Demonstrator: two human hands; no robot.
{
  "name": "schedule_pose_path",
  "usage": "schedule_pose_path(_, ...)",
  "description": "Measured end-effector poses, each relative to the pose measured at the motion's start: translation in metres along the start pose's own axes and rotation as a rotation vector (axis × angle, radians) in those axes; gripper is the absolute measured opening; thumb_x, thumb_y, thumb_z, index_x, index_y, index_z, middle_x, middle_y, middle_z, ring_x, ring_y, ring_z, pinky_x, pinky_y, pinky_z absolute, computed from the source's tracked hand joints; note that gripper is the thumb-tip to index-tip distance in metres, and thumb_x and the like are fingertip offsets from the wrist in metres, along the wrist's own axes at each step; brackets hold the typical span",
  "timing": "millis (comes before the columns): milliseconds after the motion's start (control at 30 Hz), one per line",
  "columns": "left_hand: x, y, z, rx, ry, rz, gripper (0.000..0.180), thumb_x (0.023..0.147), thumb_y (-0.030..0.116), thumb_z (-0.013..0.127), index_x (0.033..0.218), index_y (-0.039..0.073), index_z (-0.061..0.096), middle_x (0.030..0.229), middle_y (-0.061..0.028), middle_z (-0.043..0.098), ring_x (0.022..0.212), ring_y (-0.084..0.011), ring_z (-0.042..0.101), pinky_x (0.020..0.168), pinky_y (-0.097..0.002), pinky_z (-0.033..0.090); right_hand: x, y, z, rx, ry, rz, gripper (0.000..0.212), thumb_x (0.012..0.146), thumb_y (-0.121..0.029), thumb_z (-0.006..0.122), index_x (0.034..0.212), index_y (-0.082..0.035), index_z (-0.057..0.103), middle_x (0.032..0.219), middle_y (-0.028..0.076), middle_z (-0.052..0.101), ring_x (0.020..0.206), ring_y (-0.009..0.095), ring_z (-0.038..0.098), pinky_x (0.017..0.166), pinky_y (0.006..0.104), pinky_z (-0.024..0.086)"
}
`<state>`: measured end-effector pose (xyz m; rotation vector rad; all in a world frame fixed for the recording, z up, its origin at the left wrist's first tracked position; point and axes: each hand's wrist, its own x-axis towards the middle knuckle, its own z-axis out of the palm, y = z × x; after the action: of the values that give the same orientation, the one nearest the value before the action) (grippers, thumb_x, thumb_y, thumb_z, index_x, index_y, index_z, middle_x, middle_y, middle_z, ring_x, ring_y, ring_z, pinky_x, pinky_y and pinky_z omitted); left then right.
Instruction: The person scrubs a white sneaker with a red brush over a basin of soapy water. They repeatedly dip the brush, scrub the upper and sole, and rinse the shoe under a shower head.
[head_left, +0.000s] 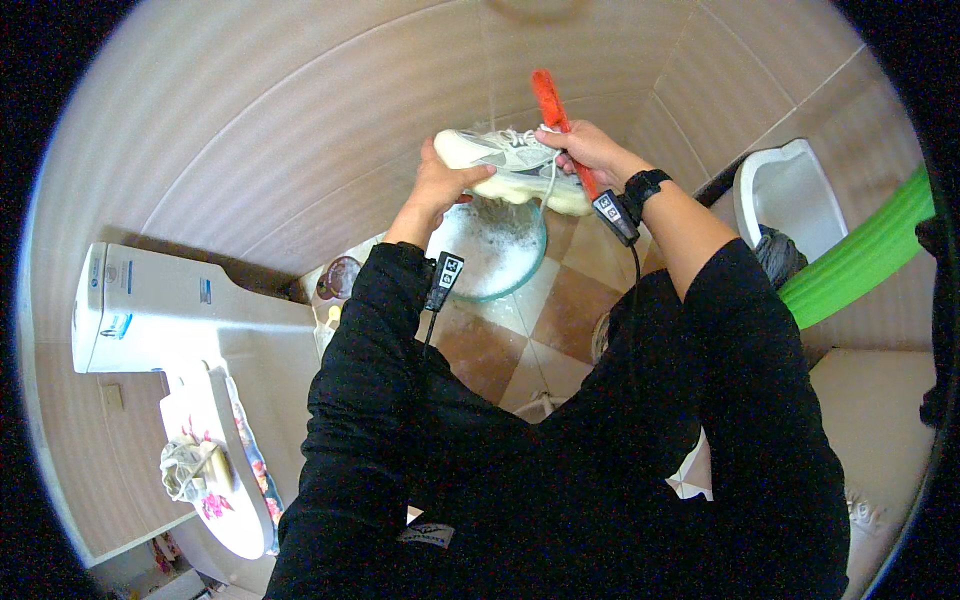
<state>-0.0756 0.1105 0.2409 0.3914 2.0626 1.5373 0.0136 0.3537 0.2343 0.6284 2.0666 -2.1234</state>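
Observation:
A pale sneaker with laces and a cream sole is held up sideways in front of me. My left hand grips its left end, thumb along the side. At its other end my right hand is closed round a red brush, whose bristled head points up and away. The right fingers are also close to the laces; whether they pinch them I cannot tell. A lace hangs down over the sole. Below the sneaker a round, greenish basin of foamy water rests on the tiled floor.
At left stands a white toilet; another sneaker lies on its flowered lid. A small brown dish is beside the basin. A white fixture and a bright green curved object are at right. Tiled wall rises ahead.

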Motion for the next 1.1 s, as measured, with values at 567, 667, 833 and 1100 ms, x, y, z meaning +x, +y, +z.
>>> schedule_pose_path(567,0.001,-0.012,-0.009,-0.476,-0.156,0.020,0.099,0.080,0.018,0.086,0.147,0.012,0.013,0.139,-0.0178,0.047,0.118,-0.0321,0.061,0.086,-0.0461,0.060,0.011,-0.002,0.005,0.185,-0.110,0.013,0.026,0.094,-0.033,0.074,0.096,-0.011,0.060,0.070,-0.006,0.046,0.054,0.003,0.036,0.042,0.0192,0.028)
schedule_pose_path(667,-0.001,-0.011,-0.008,-0.477,-0.119,0.026,0.101,0.079,0.016,0.085,0.147,0.010,0.012,0.138,-0.0198,0.046,0.119,-0.0331,0.059,0.087,-0.0471,0.060,0.011,-0.002,0.009,0.191,-0.091,-0.029,0.025,0.095,-0.029,0.072,0.103,-0.007,0.062,0.080,-0.002,0.058,0.064,0.006,0.053,0.045,0.0196,0.033)
schedule_pose_path(833,-0.010,-0.005,-0.005,-0.390,0.125,0.106,0.104,0.075,0.009,0.086,0.147,0.006,0.011,0.135,-0.0209,0.046,0.120,-0.0333,0.058,0.091,-0.0467,0.058,0.007,-0.003,0.012,0.043,-0.100,-0.090,0.027,0.100,-0.026,0.065,0.117,-0.005,0.063,0.097,0.001,0.067,0.080,0.010,0.067,0.049,0.0210,0.037)
schedule_pose_path(1100,-0.015,-0.002,-0.012,-0.244,0.198,0.286,0.100,0.071,0.007,0.086,0.146,0.003,0.019,0.132,-0.0183,0.047,0.119,-0.0305,0.056,0.097,-0.0416,0.053,0.016,0.012,-0.002,-0.139,-0.022,-0.001,0.025,0.102,-0.024,0.060,0.118,-0.006,0.060,0.100,0.004,0.065,0.081,0.014,0.070,0.048,0.0229,0.038)
